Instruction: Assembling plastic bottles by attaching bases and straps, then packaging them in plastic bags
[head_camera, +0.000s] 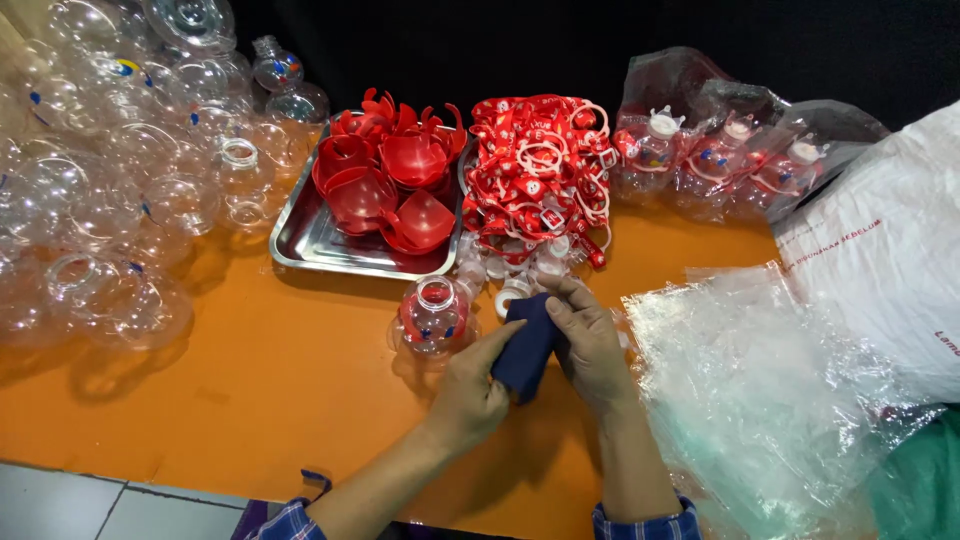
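Low in the middle of the frame, the left hand (468, 392) and the right hand (590, 345) are close together. Both are closed around a small dark blue cloth-like bundle (527, 345), which sits between them just above the orange worktop (270, 390). I cannot tell what is inside the bundle.

Just to the left of the hands stands a small round clear plastic bottle with a red piece inside (432, 318). Its mouth is open and it is very near the left hand. It looks light, so a bump from that hand could tip it or roll it away. Small white caps (512, 295) lie just beyond the fingers and could get knocked off too.

At the lower right lies a loose heap of clear plastic bags (760, 400), near the right hand. I think a sleeve could drag them across the worktop.

Farther up, in the middle, is a shiny metal tray (300, 245). In it lie red plastic cup-shaped pieces (390, 185). Just right of the tray is a pile of red and white straps (535, 175).

At the upper right, clear bags hold finished bottles with white caps (720, 155). On the left, a big heap of empty clear round bottles (110, 180) is piled high and could roll down.
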